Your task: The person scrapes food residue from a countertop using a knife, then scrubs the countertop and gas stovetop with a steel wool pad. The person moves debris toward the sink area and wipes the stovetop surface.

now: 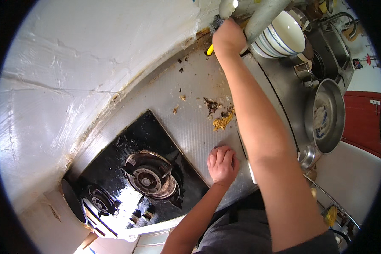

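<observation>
My right hand (230, 36) reaches to the back corner, its fingers around a grey wire scrubber (216, 24) that shows beside the knuckles. The scrubber is against the dirty back edge, near a grey pipe (263, 19). Below that hand a yellow hose (210, 50) runs into a hole in the counter. My left hand (223, 165) rests on the ribbed stainless steel counter (190, 127) near the stove, fingers bent and slightly apart; its palm is hidden. Between the hands lie brown and yellow clumps of grime (223, 120) and dark crumbs (181, 69).
A black gas stove (158, 136) with two burners sits at left, before a film-covered wall (82, 57). Stacked white bowls (282, 35) stand right of the pipe. Further right are a metal mug (304, 71), a sink (333, 47) and a large pan (336, 117) holding a cloth (320, 119).
</observation>
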`<action>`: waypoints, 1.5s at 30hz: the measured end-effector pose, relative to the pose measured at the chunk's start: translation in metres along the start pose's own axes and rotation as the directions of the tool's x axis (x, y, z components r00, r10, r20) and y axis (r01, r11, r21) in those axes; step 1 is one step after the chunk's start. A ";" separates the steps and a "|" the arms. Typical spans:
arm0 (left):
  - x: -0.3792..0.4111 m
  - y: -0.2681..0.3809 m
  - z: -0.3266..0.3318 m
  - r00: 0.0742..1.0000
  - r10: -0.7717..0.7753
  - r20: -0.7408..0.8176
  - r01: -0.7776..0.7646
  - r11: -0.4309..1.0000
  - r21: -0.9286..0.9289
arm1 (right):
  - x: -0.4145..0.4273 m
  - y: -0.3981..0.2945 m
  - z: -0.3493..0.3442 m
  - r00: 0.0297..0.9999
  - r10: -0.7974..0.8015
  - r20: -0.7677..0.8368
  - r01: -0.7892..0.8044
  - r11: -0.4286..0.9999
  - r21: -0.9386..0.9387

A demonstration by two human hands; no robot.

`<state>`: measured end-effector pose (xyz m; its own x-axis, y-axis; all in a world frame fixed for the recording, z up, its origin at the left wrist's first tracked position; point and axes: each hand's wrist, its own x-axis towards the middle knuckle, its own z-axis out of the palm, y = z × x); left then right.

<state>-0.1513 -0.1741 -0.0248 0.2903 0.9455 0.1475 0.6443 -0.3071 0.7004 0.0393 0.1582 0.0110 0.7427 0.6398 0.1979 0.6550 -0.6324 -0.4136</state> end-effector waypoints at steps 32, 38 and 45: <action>-0.038 -0.019 0.045 0.896 -0.429 0.117 0.375 0.588 -0.716 | -0.183 -0.052 0.018 0.943 -0.160 0.291 0.039 0.924 0.379; -0.006 0.002 0.005 0.998 0.067 0.000 -0.067 0.998 0.017 | -0.139 0.005 0.005 0.948 -0.042 0.317 -0.160 0.796 0.584; -0.003 0.004 0.001 0.995 0.079 -0.057 -0.077 0.997 0.030 | -0.077 -0.025 0.009 0.965 0.081 -0.248 0.008 0.941 0.339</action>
<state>-0.1491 -0.1779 -0.0232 0.2993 0.9230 0.2420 0.6406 -0.3823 0.6660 -0.0355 0.1288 -0.0014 0.8046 0.4580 0.3780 0.5749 -0.4412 -0.6890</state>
